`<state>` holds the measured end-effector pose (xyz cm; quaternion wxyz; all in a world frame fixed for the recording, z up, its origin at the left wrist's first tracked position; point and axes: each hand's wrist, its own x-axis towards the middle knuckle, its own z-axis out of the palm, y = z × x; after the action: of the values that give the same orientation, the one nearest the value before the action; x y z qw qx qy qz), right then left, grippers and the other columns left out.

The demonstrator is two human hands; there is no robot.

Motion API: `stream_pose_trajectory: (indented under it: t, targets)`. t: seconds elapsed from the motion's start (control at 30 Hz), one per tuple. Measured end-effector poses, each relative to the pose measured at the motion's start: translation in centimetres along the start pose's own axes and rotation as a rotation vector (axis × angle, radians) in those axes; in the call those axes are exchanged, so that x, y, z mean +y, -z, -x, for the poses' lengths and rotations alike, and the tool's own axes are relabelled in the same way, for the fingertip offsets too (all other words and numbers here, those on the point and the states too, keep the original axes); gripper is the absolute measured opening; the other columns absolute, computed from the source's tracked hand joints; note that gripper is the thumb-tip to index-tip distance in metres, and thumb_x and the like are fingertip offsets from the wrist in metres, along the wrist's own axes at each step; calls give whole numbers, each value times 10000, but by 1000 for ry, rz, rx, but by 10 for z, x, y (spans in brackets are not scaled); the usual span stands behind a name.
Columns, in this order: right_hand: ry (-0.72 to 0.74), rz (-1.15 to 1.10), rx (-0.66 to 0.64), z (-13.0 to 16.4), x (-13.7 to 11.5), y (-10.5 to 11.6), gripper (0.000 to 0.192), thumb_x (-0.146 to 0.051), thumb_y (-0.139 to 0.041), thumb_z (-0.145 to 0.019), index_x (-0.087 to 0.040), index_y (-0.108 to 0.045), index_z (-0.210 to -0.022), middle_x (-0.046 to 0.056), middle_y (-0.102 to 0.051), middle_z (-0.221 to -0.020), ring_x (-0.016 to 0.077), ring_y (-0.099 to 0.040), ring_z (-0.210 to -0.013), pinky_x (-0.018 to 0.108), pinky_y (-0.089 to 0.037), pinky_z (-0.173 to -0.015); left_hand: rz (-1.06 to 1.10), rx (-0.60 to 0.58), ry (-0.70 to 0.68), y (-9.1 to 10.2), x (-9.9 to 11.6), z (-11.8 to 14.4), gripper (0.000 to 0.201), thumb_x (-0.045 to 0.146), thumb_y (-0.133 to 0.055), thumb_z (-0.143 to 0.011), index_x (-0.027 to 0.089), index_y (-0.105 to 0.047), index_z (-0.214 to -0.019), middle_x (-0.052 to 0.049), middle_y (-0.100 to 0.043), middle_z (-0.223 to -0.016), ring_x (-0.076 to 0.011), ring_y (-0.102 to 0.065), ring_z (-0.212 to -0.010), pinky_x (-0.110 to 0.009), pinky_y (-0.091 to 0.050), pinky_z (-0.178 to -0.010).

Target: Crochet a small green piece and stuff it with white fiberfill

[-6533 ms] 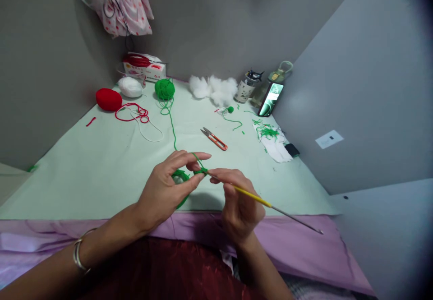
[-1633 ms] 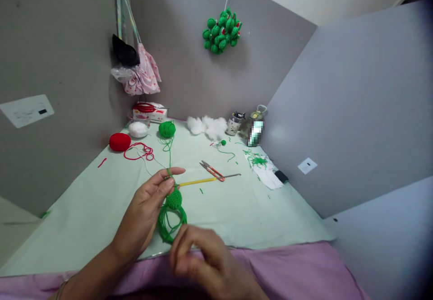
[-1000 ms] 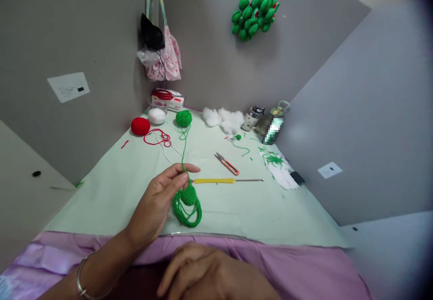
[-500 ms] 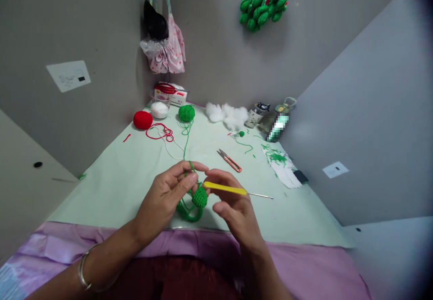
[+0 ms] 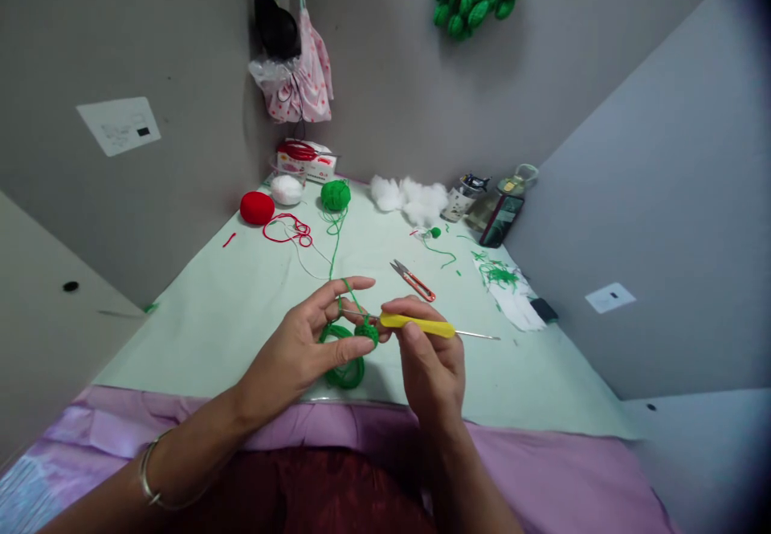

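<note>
My right hand (image 5: 430, 353) is closed around the yellow handle of a crochet hook (image 5: 418, 324); one metal end points left into the work, the other sticks out to the right. Between the thumb and fingers of my left hand (image 5: 316, 333) sits a small green crochet piece (image 5: 366, 331), partly covered by the thumb. Green yarn runs over my raised left index finger and back to a green yarn ball (image 5: 336, 195) on the table. A loose coil of green yarn (image 5: 345, 368) hangs below my left hand.
Orange-handled thread snips (image 5: 413, 280) lie beyond my right hand. Red (image 5: 257, 208) and white yarn balls (image 5: 287, 190) stand at the back left. White stuffing (image 5: 415, 199) sits at the back, with a phone (image 5: 502, 221) to its right. Green scraps (image 5: 499, 274) lie on white paper.
My right thumb has closed onto the hook's handle, and the hook's left end now reaches into the green piece. My left thumb has come down over the piece, and the index finger has lifted away.
</note>
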<state>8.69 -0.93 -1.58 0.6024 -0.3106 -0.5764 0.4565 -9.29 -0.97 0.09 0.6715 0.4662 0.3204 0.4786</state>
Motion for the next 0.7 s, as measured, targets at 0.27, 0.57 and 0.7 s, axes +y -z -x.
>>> stream_pose_trajectory:
  t: [0.27, 0.57, 0.7]
  targets:
    - [40, -31, -62, -2, 2, 6, 143, -297, -655, -998, -269, -791, -1036, 29, -693, -955, 158, -648, -796, 304, -545, -709, -51, 38, 0, -4, -3, -1, 621, 272, -844, -827, 256, -621, -1406, 3, -681, -903, -191, -686, -898, -305, -518, -807]
    - [106, 74, -28, -1, 7, 2, 202, -252, -612, -1032, -284, -807, -1074, 30, -750, -988, 143, -654, -823, 299, -533, -748, -72, 58, -57, -1, -10, -3, 634, 213, -816, -843, 251, -590, -1435, 19, -637, -939, -163, -638, -957, -304, -476, -923]
    - [-7, -181, 13, -4, 9, -1, 188, -296, -614, -1035, -248, -788, -983, 17, -742, -930, 108, -637, -728, 259, -524, -697, -85, 64, -52, 1, -10, -3, 555, 238, -774, -885, 252, -608, -1415, 14, -630, -959, -158, -613, -947, -298, -469, -889]
